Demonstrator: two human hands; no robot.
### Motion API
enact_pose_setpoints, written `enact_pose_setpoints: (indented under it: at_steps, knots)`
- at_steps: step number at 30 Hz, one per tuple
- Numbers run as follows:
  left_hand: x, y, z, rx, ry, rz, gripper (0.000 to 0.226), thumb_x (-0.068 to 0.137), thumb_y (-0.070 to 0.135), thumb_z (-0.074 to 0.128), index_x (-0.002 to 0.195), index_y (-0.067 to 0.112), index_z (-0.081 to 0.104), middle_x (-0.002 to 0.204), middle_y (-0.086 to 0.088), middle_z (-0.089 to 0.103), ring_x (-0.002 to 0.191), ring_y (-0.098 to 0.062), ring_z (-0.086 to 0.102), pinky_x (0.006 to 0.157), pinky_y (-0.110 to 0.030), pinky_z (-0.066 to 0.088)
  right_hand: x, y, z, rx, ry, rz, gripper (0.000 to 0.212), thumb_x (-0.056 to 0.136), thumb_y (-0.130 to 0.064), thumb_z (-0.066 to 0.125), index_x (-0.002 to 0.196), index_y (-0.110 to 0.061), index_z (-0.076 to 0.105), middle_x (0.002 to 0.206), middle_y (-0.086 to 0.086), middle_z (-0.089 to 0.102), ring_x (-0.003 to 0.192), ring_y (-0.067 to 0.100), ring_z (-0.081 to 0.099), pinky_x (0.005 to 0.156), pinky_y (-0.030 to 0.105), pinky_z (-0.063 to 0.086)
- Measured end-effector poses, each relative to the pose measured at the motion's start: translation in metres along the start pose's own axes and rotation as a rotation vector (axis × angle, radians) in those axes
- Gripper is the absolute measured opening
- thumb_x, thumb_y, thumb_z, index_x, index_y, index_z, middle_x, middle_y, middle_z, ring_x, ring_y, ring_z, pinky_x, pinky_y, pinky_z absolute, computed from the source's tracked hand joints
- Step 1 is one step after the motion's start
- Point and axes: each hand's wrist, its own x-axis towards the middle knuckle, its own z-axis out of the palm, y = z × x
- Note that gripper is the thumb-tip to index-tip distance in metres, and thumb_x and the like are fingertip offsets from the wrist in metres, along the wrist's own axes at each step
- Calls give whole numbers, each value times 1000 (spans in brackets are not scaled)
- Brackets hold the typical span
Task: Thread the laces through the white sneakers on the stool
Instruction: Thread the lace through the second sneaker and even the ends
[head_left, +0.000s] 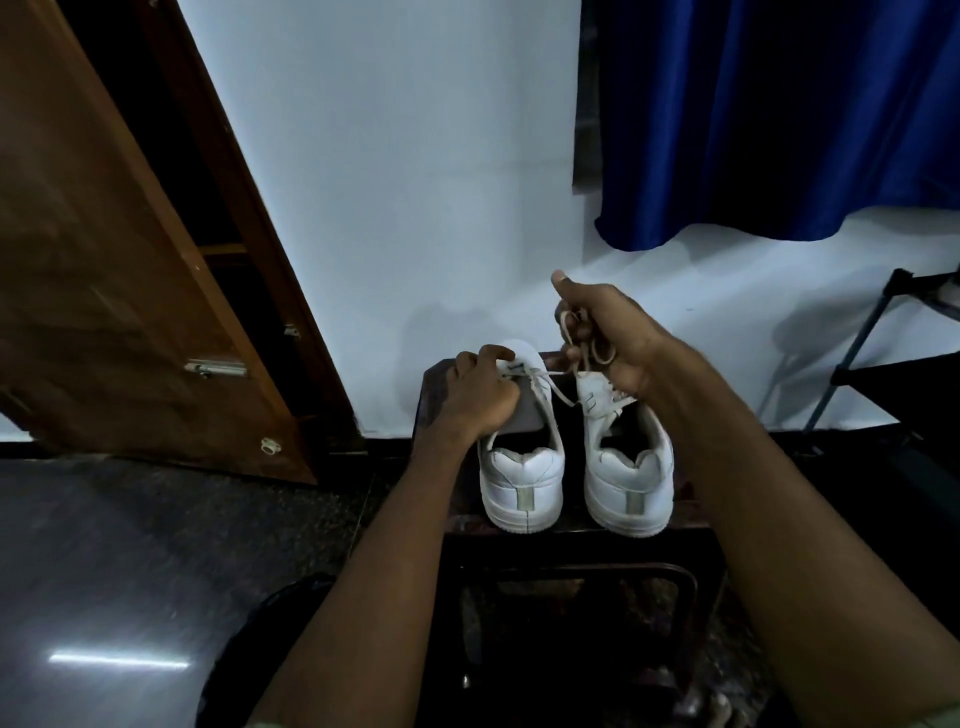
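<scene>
Two white sneakers stand side by side on the dark stool (441, 379) in front of me, heels toward me and toes toward the wall. Over the left sneaker (522, 467) my left hand (480, 392) rests curled on the tongue and eyelet area, its fingers bent down around the lace (558, 382) where it leaves the shoe, so that grip is closed on the lace. From there the lace runs across the gap between the shoes and up into my right hand (605, 332), which is raised above the front of the right sneaker (628, 478). That grip is closed too: the fingers are folded round a bunch of lace loops and the thumb sticks up toward the wall. Both forearms reach forward from the bottom of the view, the right one higher and passing over the right shoe's outer side. Below the stool lies a dark, polished floor (130, 545) with a streak of reflected light. A white wall (389, 182) rises behind the stool, with a brown wooden door (104, 286) leaning open at the left, a blue curtain (779, 119) hanging at the upper right, and a black rack (883, 338) at the right edge.
</scene>
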Motion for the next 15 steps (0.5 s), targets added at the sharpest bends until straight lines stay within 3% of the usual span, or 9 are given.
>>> enact_pose_setpoints:
  at_steps: [2, 4, 7, 9, 10, 12, 15]
  knots:
    - [-3, 0, -4, 2, -18, -14, 50, 99, 19, 46, 147, 30, 46, 152, -13, 38, 148, -34, 28, 119, -41, 24, -13, -15, -6, -297, -6, 19, 50, 96, -53, 67, 68, -14, 52, 55, 1, 45, 54, 26, 62, 65, 34, 52]
    - [-5, -1, -12, -76, -53, -61, 46, 97, 29, 55, 143, 35, 53, 149, -8, 45, 143, -28, 36, 112, -39, 35, -27, -29, -10, -535, -62, 59, 49, 98, -46, 68, 68, -9, 56, 55, 10, 56, 66, 35, 74, 57, 28, 49]
    - [-6, 1, -23, -374, -133, -159, 21, 85, 45, 68, 98, 32, 79, 113, 4, 72, 107, -15, 64, 99, -34, 50, -40, -42, -13, -902, -123, 92, 43, 95, -39, 74, 69, -5, 69, 70, 17, 75, 68, 26, 75, 53, 25, 45]
    - [3, -3, -21, -471, -101, -196, 38, 67, 61, 72, 90, 33, 82, 108, 5, 77, 100, -15, 70, 101, -37, 54, -43, -44, -11, -1008, -101, 103, 36, 92, -40, 77, 78, -7, 78, 76, 10, 78, 65, 18, 73, 62, 26, 51]
    - [10, -7, -18, -489, -50, -208, 45, 62, 65, 71, 95, 35, 82, 112, 4, 77, 106, -20, 71, 103, -42, 55, -41, -43, -9, -1020, -72, 105, 32, 92, -39, 77, 81, -9, 80, 76, 7, 78, 64, 17, 74, 64, 27, 53]
    - [29, -20, -10, -518, 52, -177, 39, 66, 63, 69, 96, 41, 81, 108, 6, 78, 113, -25, 70, 105, -48, 55, -32, -35, -5, -1091, 59, 57, 23, 93, -30, 74, 84, -10, 79, 71, 4, 77, 60, 18, 76, 70, 29, 56]
    - [20, -14, -14, -482, 118, -99, 23, 75, 52, 66, 92, 47, 80, 101, 21, 77, 110, -13, 70, 105, -44, 54, -9, -9, 2, -1215, 309, -110, 11, 84, -19, 72, 90, -12, 77, 79, 7, 76, 72, 26, 75, 83, 37, 61]
